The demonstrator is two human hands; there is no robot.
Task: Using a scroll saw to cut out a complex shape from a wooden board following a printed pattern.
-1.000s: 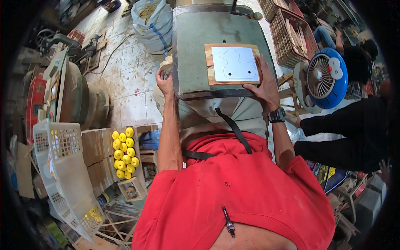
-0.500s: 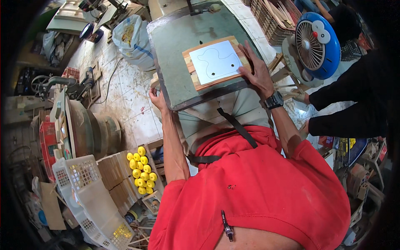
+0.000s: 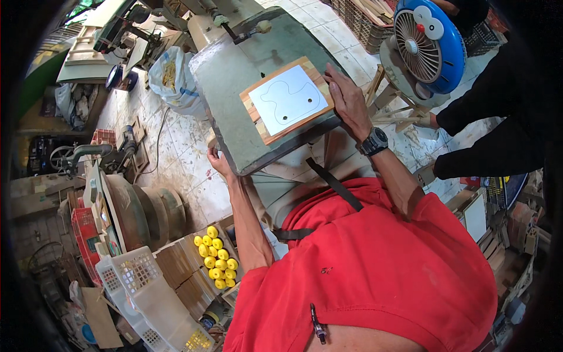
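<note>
Right hand (image 3: pixel 347 101) flat on wooden board's (image 3: pixel 288 100) right edge, saw table (image 3: pixel 234 76)

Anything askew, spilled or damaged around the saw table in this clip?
Nothing stands out. The wooden board with its paper template lies flat on the machine table, right hand on its edge, left hand at the table's edge.

Wood board (image 3: pixel 288 100) lies flat on the machine table (image 3: pixel 234 76), paper template (image 3: pixel 289 98) on top of it. Right hand (image 3: pixel 346 97) rests on the board's right edge; left hand (image 3: pixel 218 162) sits at the table's near-left edge. Machine arm (image 3: pixel 246 29) rises behind the board. Sack (image 3: pixel 170 79) on the floor left of the table. Fan (image 3: pixel 428 47) right of the table. Crate of round parts (image 3: pixel 216 258) lower left, beside the left forearm; plastic baskets (image 3: pixel 141 287) left of the crate.
</note>
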